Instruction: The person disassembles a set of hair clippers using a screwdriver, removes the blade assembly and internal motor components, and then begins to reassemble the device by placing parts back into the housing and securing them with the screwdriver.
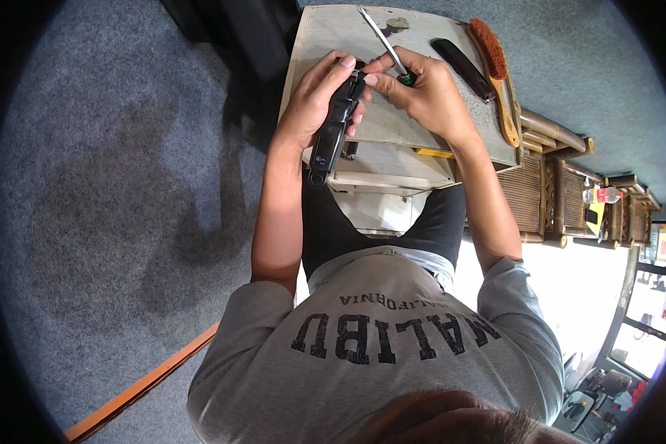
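Observation:
My left hand (314, 100) grips a long black device (334, 126), like a hair clipper, held upright over a small pale wooden table (325, 33). My right hand (422, 92) holds a screwdriver (383, 43) with a green handle and a metal shaft that points away from me. The fingertips of that hand touch the top end of the black device.
On the table's right side lie a wooden brush with reddish bristles (496, 70) and a flat black piece (462, 68). A small grey part (397, 24) sits at the far edge. Grey carpet (126, 185) spreads to the left. Wooden furniture (562, 192) stands at the right.

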### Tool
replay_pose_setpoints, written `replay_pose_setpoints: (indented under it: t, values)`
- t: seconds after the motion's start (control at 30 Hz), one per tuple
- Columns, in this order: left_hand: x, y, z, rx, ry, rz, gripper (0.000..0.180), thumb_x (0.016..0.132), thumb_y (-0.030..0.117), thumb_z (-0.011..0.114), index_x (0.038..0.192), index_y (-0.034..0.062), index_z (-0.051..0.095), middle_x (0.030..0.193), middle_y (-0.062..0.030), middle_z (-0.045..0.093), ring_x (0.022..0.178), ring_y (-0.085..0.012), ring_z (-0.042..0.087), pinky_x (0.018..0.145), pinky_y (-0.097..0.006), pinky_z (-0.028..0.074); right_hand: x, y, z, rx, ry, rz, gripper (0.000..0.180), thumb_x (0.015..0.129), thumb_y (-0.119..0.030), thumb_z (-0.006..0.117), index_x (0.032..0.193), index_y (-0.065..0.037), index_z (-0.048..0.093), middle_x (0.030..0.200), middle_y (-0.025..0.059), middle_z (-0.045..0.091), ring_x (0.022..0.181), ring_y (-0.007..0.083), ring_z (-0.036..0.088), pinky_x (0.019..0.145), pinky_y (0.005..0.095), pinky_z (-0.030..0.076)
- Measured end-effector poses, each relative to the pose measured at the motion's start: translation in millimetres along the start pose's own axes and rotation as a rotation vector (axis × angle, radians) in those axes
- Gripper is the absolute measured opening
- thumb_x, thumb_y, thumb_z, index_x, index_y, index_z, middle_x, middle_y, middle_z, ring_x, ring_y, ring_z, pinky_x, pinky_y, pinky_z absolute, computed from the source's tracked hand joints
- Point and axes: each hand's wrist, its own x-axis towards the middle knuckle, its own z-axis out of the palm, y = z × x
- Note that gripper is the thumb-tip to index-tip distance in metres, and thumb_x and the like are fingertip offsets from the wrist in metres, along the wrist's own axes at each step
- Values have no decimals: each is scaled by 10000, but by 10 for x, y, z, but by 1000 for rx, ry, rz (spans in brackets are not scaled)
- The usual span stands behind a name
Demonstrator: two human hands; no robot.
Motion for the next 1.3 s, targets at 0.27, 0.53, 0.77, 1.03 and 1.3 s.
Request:
replay_pose_setpoints:
  t: [0.27,0.53,0.77,1.03,1.3]
  values:
    - [2,6,23,39,-45,24,321,1085,410,581,1102,90,588,810,-66,638,591,-116,634,456,-275,532,41,-8,-100,-371,39,-427,184,912,-155,790,1025,-16,751,911,144,715,785,381,666,705,376,533]
    - [3,-36,15,122,-126,61,316,1127,407,476,1166,106,567,840,-39,624,620,-95,619,466,-242,516,-42,46,-62,-63,-19,-147,257,964,-245,783,1031,-1,740,861,84,744,682,149,643,607,333,511]
    - [5,-60,-22,129,-168,123,275,1112,329,538,1205,71,558,860,-59,635,622,-102,618,474,-250,524,-76,-2,-26,426,-182,309,278,1003,-268,754,1020,10,740,785,24,700,486,51,494,427,237,387]
    - [8,-47,-46,33,-191,75,281,988,220,701,1152,36,565,867,-76,643,652,-118,638,499,-290,552,-105,5,-18,409,-123,248,272,997,-265,761,1024,6,743,780,25,699,499,48,511,431,233,398]
    - [14,-48,-51,69,-168,62,304,932,151,704,1168,30,556,896,-80,636,668,-123,644,508,-301,566,-131,-56,-7,238,-58,221,248,1001,-242,753,1042,2,743,746,19,700,484,47,508,428,237,388]
